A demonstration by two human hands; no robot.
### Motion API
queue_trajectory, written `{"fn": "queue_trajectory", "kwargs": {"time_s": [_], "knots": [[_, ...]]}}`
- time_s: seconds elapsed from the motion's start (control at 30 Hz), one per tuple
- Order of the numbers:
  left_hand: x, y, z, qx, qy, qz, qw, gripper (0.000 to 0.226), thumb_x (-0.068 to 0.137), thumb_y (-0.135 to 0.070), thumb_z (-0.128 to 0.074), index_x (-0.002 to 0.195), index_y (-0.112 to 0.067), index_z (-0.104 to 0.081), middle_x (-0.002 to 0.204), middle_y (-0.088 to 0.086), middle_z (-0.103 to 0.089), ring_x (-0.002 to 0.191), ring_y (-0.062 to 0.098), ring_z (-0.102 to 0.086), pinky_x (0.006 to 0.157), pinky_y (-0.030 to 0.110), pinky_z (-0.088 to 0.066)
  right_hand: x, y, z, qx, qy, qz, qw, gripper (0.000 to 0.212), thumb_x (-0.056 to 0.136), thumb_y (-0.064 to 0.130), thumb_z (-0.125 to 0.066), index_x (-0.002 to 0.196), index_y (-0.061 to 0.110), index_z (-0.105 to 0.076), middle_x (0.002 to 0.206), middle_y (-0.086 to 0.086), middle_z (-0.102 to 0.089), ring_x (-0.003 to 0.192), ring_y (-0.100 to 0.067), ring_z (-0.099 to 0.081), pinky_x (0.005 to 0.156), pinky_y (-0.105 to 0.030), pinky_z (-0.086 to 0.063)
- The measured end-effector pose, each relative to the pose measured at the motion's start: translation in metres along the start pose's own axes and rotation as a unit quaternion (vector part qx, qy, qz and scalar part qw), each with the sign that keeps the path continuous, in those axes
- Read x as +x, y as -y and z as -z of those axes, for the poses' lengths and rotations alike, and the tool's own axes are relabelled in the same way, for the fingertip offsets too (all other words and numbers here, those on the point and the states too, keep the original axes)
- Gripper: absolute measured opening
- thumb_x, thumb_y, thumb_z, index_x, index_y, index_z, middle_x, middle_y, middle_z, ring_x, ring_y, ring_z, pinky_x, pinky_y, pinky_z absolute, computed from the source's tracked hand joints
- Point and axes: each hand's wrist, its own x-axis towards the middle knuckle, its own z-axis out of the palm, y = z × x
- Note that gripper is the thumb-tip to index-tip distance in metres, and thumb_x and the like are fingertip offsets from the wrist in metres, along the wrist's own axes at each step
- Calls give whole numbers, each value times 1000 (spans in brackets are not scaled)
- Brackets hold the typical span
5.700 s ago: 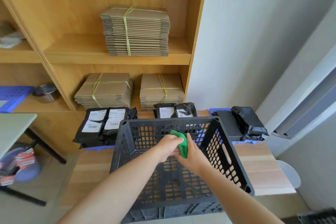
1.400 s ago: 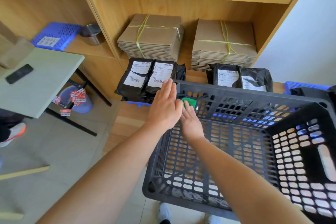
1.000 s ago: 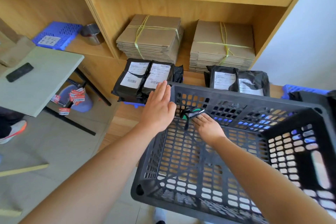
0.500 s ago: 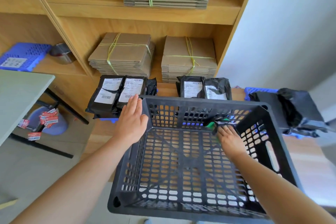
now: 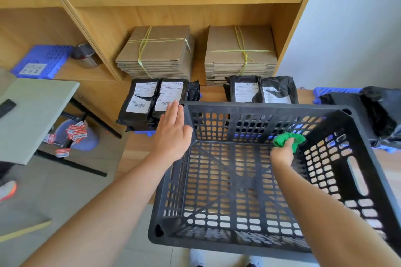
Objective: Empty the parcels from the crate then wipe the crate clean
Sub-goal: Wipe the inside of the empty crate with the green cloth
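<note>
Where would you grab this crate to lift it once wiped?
Probably the handle slot in the right wall of the crate, fingers hooked in from outside: it is the one long opening among small holes. A matching left slot is not visible.

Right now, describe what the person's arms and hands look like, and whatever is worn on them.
Both forearms are bare as far as the view reaches: no sleeves, gloves, watch or bracelet. The left hand shows no ring; the fingers of the right hand are partly hidden.
</note>
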Motion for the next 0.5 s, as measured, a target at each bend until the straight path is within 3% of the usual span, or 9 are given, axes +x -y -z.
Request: {"fn": "queue_trajectory", "kwargs": {"time_s": [0.1,0.23,0.37,0.43,0.5], "knots": [[1,-1,0,3,0,0,1000,65,102,-31,-14,160,-8,4,168,4,17,154,15,17,127,38,2,-24,2,-33,-20,19,-7,1000,73,97,7,-43,157,31,-9,144,-25,-41,123,-38,-50,98,-34,-39],[2,0,-1,0,0,0,1000,72,94,-36,-6,161,-10,2,168,4,17,154,14,18,127,37,3,-69,3,-81,-45,94,12,994,73,98,4,-37,157,34,-6,149,-20,-35,122,-36,-50,90,-33,-42],[2,0,-1,-3,-2,-1,1000,76,90,-39,-4,161,-10,2,168,4,16,154,14,18,127,38,3,-105,2,-124,-69,171,39,982,72,97,4,-38,156,35,-8,146,-16,-39,118,-32,-52,92,-36,-47],[1,0,-1,-3,-6,-4,1000,77,90,-40,-4,161,-10,1,168,4,16,154,15,17,127,38,2,-119,-1,-140,-122,197,116,966,70,95,3,-41,155,27,-16,143,-16,-45,116,-32,-55,90,-34,-47],[1,0,0,-9,-6,-6,1000,77,91,-40,-4,161,-10,2,168,4,15,154,15,17,127,39,1,-125,-8,-150,-187,203,242,930,74,89,-6,-40,155,20,-18,155,-14,-33,134,-32,-43,101,-38,-45]]}}
